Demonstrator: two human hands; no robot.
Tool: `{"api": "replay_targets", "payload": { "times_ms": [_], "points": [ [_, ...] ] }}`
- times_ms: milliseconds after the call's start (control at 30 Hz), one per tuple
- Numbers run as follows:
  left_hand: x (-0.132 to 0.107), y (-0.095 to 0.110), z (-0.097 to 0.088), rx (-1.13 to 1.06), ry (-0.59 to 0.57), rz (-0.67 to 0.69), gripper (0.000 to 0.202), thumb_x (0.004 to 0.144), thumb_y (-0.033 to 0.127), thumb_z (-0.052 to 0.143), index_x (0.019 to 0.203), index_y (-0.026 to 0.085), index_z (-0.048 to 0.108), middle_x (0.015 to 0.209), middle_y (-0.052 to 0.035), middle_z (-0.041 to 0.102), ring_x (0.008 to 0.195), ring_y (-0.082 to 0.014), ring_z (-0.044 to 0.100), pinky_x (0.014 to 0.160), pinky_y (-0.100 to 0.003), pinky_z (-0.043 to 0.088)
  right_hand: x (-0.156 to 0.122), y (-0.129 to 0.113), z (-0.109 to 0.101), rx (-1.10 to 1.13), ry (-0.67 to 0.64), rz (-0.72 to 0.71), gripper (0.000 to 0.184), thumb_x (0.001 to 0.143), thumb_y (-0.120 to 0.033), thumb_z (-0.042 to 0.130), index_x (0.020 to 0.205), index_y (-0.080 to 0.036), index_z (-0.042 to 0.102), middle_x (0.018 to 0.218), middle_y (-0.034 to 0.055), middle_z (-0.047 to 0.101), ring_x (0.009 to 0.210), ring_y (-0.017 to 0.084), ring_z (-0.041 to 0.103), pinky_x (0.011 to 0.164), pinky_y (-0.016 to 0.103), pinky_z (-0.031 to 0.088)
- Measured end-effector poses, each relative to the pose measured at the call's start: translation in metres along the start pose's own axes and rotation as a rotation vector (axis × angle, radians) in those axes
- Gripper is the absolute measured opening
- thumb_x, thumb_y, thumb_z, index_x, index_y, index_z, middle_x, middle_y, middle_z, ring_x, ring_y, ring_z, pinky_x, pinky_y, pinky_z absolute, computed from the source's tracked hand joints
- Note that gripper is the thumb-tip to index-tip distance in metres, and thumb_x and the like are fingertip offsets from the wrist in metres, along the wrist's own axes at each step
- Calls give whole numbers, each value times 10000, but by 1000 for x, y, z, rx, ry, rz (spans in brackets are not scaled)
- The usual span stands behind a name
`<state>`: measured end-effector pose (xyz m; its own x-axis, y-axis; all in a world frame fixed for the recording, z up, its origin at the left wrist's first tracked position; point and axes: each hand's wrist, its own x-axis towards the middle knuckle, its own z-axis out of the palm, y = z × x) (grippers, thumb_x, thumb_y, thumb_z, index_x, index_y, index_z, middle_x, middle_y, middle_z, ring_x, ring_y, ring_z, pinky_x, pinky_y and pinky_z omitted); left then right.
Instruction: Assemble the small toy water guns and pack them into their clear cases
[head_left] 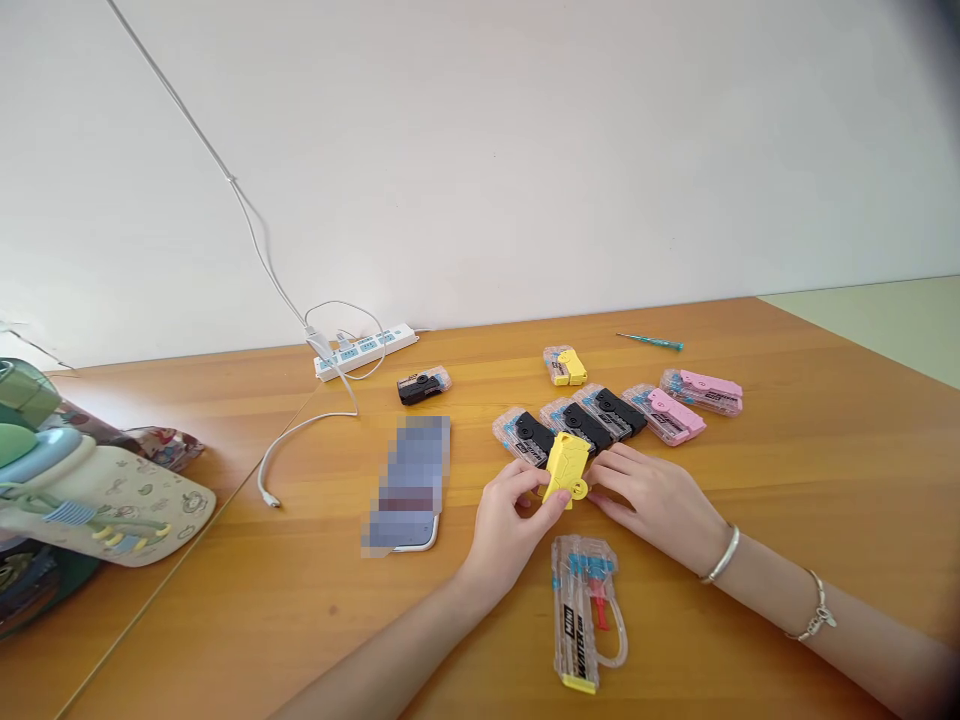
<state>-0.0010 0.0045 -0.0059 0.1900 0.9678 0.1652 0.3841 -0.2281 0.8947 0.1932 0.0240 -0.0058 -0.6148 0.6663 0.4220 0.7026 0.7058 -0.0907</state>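
Observation:
My left hand (510, 520) and my right hand (652, 495) meet on a small yellow toy piece (566, 466) at the middle of the wooden table (787, 480). The left fingers pinch its lower edge; the right fingertips touch its right side. Just behind it lie three clear toy units with black parts (574, 425) in a row. Nearer to me lies a clear unit with red and blue inner parts and a yellow end (581, 610).
Two pink units (686, 403), a yellow one (565, 366) and a black one (422, 385) lie farther back. A green screwdriver (649, 341), a white power strip (365, 349) with cables, a phone (409, 485) and a patterned bag (82, 490) are also there.

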Motion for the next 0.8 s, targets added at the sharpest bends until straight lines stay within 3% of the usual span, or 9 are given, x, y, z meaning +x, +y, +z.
{"api": "replay_targets", "payload": {
  "times_ms": [100, 200, 300, 367, 600, 700, 800],
  "points": [
    [-1, 1, -1, 19, -8, 10, 159, 817, 283, 557, 764, 181, 666, 796, -25, 594, 720, -148, 516, 596, -230, 397, 1, -4, -4, 123, 6, 74, 97, 863, -168, 490, 869, -201, 580, 858, 39, 639, 838, 194, 585, 648, 290, 480],
    [-2, 3, -1, 3, -19, 64, 124, 814, 233, 563, 785, 193, 676, 905, -40, 626, 856, -177, 551, 735, -267, 437, 2, -8, -9, 299, 47, 153, 115, 878, -179, 457, 919, -206, 560, 896, 47, 634, 862, 190, 585, 683, 301, 500],
    [-2, 2, -1, -18, -31, 122, 130, 793, 160, 570, 810, 210, 689, 1029, -44, 620, 981, -194, 542, 903, -320, 407, 1, -9, -10, 473, 85, 158, 166, 895, -178, 428, 998, -220, 553, 963, 51, 642, 889, 174, 602, 749, 305, 509],
    [-1, 2, 0, -24, -53, 131, 178, 794, 131, 547, 828, 225, 695, 1061, -41, 614, 1012, -201, 532, 919, -332, 401, 0, -9, -10, 517, 119, 144, 187, 902, -188, 439, 1041, -236, 555, 990, 41, 653, 903, 167, 610, 778, 303, 504],
    [-2, 4, -4, -149, -138, 147, 298, 859, 145, 379, 824, 193, 671, 1005, -62, 598, 962, -200, 557, 874, -320, 432, -1, -13, -10, 313, 213, -22, 164, 885, -149, 475, 1010, -209, 564, 848, 32, 668, 777, 173, 596, 660, 301, 478],
    [-4, 6, -6, -124, -149, 156, 237, 868, 218, 416, 845, 185, 650, 1008, -66, 579, 970, -211, 549, 881, -324, 427, 1, -14, -11, 216, 239, -92, 150, 878, -135, 477, 984, -193, 566, 829, 37, 666, 777, 176, 591, 662, 299, 466],
    [-5, 8, -5, -89, -139, 137, 164, 847, 262, 483, 853, 179, 624, 1002, -65, 557, 966, -212, 544, 886, -322, 423, 2, -16, -12, 122, 231, -76, 110, 862, -151, 483, 937, -174, 560, 820, 49, 653, 769, 183, 583, 656, 304, 450]
  ]
}}
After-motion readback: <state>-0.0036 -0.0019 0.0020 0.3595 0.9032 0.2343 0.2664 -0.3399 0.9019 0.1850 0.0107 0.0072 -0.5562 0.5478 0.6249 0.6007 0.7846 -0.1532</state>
